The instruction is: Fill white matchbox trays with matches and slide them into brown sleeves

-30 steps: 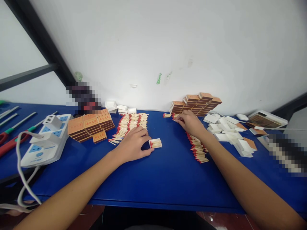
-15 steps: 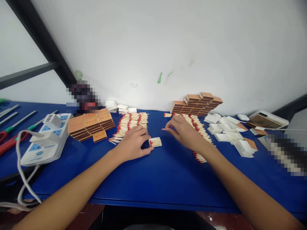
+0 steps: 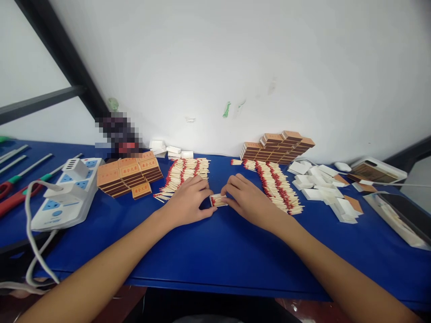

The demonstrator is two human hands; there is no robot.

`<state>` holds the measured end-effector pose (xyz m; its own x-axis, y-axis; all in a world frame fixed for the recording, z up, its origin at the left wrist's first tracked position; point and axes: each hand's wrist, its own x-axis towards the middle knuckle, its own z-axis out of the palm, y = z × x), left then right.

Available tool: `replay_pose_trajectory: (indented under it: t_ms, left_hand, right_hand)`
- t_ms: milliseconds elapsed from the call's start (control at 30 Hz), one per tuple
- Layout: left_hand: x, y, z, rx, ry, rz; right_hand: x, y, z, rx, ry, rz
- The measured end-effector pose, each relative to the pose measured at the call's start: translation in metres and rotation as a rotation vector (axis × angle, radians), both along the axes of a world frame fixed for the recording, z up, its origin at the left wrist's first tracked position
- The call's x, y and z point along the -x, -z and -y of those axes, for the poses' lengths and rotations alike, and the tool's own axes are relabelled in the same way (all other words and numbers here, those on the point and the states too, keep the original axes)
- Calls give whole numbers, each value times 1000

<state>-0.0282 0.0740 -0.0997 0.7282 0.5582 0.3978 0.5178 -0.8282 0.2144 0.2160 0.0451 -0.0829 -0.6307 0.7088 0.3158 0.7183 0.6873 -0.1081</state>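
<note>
A small white matchbox tray (image 3: 220, 204) lies on the blue tabletop, holding red-headed matches (image 3: 218, 199). My left hand (image 3: 188, 199) grips its left end between thumb and fingers. Over the right end, my right hand (image 3: 244, 195) is closed in a pinch, its fingertips at the matches inside; the match in them is mostly hidden. Loose matches (image 3: 186, 172) are heaped behind my left hand, and another spread of matches (image 3: 276, 184) lies beside and behind my right hand.
Closed matchboxes are stacked at left (image 3: 129, 172) and back right (image 3: 278, 148). White trays (image 3: 314, 181) lie scattered at right, more trays (image 3: 171, 150) at the back. A power strip (image 3: 67, 202) with cables and red-handled tools (image 3: 20, 199) occupy the left; a phone (image 3: 407, 215) lies far right.
My right hand has moved left and toward me, carrying a match from beside the right-hand spread to the tray. My left hand stays on the tray.
</note>
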Motion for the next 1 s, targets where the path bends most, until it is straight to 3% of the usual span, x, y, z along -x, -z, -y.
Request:
replay_pose_trajectory:
  t_ms: [400,533,633,733,1000]
  left_hand:
    - [0,-1,0,8,-1,-21]
    - [0,-3,1,20,0,-29]
    - [1,-2,1,19,4,-18]
    - [2,0,0,16,6,-7]
    - [1,-1,1,13,2,5]
  right_hand:
    - [-1,5,-4,80,-16,-86]
    - [-21,12,-35,-44,144,-155]
    - [-41,19,-69,-157,264,-50]
    - [-54,27,-93,-170,309,37]
    - [-59,34,-102,-141,314,82]
